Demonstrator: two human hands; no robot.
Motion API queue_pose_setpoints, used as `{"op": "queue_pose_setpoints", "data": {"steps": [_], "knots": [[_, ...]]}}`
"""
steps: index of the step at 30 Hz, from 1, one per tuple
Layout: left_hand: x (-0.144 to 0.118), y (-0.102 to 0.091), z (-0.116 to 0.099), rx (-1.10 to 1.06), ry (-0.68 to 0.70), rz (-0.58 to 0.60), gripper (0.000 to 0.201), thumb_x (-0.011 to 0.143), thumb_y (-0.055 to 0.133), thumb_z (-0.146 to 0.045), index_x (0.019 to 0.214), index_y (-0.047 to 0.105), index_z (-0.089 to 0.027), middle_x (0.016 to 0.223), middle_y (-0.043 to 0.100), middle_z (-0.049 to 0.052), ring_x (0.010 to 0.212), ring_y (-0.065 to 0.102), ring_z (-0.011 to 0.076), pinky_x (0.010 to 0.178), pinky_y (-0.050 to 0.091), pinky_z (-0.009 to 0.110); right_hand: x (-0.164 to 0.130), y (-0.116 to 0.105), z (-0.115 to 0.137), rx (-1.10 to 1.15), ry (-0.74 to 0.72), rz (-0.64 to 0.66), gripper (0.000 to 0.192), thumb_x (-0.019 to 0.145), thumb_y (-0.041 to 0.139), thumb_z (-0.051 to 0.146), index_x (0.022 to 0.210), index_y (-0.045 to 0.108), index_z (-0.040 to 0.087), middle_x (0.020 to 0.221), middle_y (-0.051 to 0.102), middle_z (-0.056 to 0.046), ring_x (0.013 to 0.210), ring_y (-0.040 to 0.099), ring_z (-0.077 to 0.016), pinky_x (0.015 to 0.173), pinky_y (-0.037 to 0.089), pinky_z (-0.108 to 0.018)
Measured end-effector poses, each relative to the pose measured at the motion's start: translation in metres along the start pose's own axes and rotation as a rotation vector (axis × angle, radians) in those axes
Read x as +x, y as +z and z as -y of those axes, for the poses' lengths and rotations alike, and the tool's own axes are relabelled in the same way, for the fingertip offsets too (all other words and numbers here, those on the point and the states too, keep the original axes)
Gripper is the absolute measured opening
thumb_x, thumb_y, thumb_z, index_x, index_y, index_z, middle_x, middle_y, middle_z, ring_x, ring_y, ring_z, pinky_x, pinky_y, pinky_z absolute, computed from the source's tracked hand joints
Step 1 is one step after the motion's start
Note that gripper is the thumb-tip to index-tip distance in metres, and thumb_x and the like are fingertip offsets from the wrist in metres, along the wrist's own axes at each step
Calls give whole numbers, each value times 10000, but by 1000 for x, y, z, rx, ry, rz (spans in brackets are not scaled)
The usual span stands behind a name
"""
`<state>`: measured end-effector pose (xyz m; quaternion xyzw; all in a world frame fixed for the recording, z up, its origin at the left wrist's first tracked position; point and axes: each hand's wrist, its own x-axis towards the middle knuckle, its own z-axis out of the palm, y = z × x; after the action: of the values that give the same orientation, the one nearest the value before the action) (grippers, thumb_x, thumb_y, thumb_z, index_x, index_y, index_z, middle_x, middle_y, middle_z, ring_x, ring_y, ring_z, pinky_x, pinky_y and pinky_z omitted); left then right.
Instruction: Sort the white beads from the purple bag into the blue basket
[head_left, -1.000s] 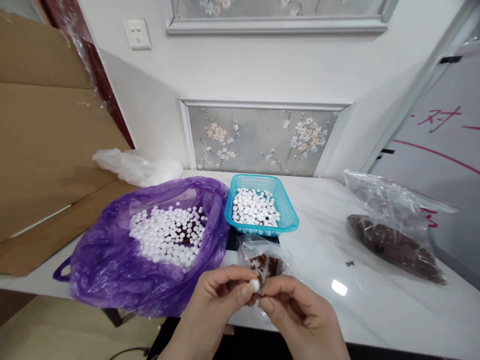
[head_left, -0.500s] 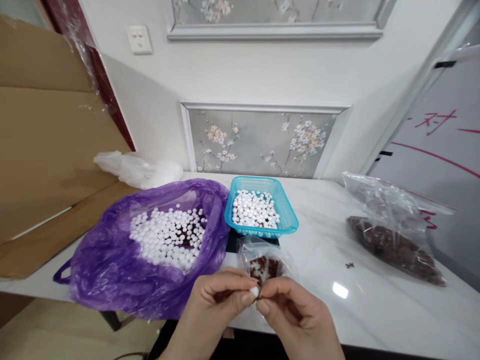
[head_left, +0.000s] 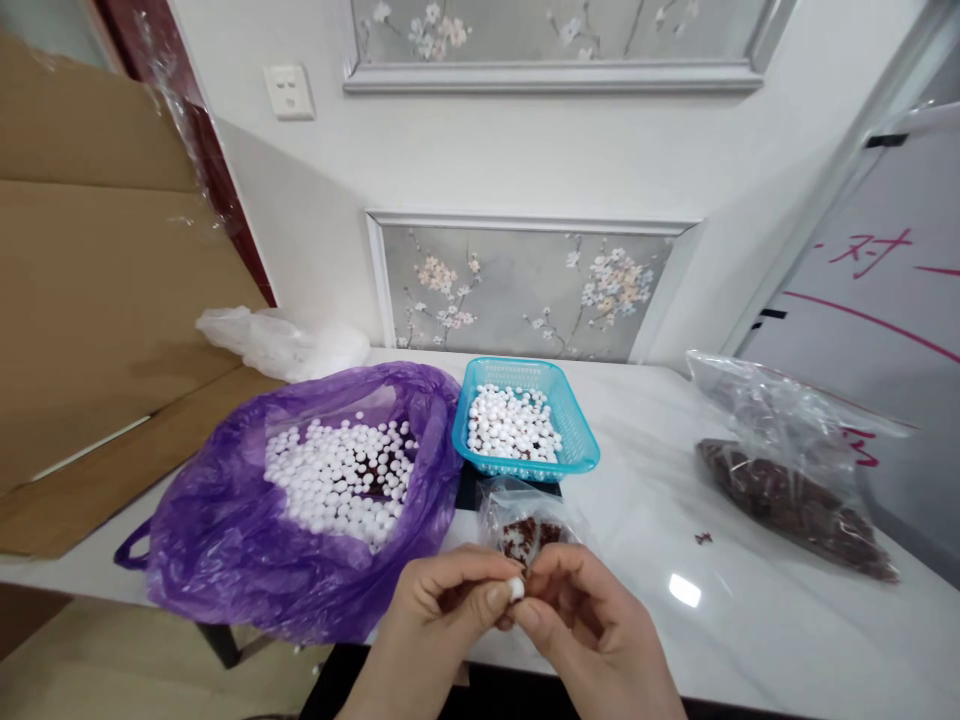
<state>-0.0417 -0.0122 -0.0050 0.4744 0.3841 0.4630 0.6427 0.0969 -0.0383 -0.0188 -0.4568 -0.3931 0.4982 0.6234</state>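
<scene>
My left hand (head_left: 450, 615) pinches a small white ball (head_left: 517, 589) between thumb and forefinger. Right beside it, my right hand (head_left: 589, 625) is closed with thumb and forefinger together at the ball. What those right fingertips hold is tiny and mostly hidden behind them. Just beyond both hands lies a clear plastic bag (head_left: 499, 505) with small brown pieces (head_left: 525, 537) inside, partly covered by my fingers. Behind that bag stands a blue basket (head_left: 579, 440) with many white balls and some brown bits. A purple plastic bag (head_left: 225, 530), spread open on the left, holds more white balls (head_left: 330, 480).
On the right sits a clear zip bag (head_left: 802, 500) of brown pieces. A loose brown piece (head_left: 703, 538) lies on the white table (head_left: 630, 520). A cardboard box (head_left: 90, 300) and a whitish plastic bag (head_left: 285, 345) are at the left. The wall rises behind the table.
The view has shifted slightly, so the scene sits a little lower and to the right. My fingers have turned a little around the white ball, still pinched in my left hand.
</scene>
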Motion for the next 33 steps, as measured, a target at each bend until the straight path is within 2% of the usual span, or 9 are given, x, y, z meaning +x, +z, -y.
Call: {"op": "queue_pose_setpoints", "data": {"steps": [3,5,10,13,18,21,24,29,33], "knots": [[-3,6,-1,-261,-152,-49,169,704,816,-328,822,789,-210,681,701,13,642,611,102,661,513,196,-1,-6,1,-14,-9,-26,314,666,814,449,846,699,220,724,650,5,654,610,-144,609,504,-214],[-4,8,-5,-335,-192,-59,221,683,831,-347,815,787,-175,680,693,26,646,617,97,671,515,189,-2,-11,5,-64,-35,-57,308,697,787,470,860,705,221,718,647,5,644,605,-141,597,509,-206],[-2,4,-9,-303,-119,-69,240,618,878,-278,814,783,-176,735,686,11,661,605,80,656,486,153,-1,-19,11,-203,-86,-118,243,796,693,463,821,692,221,615,616,18,602,609,-146,597,525,-197],[0,-3,-9,-243,-77,-69,181,657,855,-239,815,780,-192,720,689,0,652,593,74,641,471,149,1,-27,8,-348,-159,-111,223,831,651,442,835,699,225,631,641,8,577,598,-150,555,512,-195],[4,-10,-8,-198,-4,-78,123,691,831,-253,795,788,-203,665,690,-2,629,588,79,633,470,158,4,-33,-12,-889,-333,95,200,911,505,241,889,703,253,817,721,-14,683,683,-181,625,507,-237],[5,-10,-7,-178,59,-73,97,684,834,-238,771,795,-216,684,709,2,641,606,91,648,486,175,5,-27,-22,-1289,-388,188,262,847,512,84,894,712,246,832,734,-23,691,710,-206,584,487,-252],[5,-9,-6,-177,76,-78,83,675,838,-226,746,797,-212,720,728,7,638,610,92,644,498,182,5,-19,-25,-1518,-396,236,322,773,544,-15,868,718,238,813,739,-22,699,716,-222,545,468,-260],[5,-8,-10,-181,-13,-124,206,646,855,-255,838,805,-200,766,760,36,715,659,128,705,527,206,6,-15,-23,-1612,-404,262,396,723,529,-70,903,707,234,809,740,-21,698,711,-217,535,462,-254],[17,-2,-24,-81,133,-147,119,694,810,-245,792,794,-180,737,758,40,673,670,144,680,546,237,6,-17,-22,-1530,-469,206,386,767,464,-40,925,674,242,846,723,-27,726,707,-200,547,481,-238]]}}
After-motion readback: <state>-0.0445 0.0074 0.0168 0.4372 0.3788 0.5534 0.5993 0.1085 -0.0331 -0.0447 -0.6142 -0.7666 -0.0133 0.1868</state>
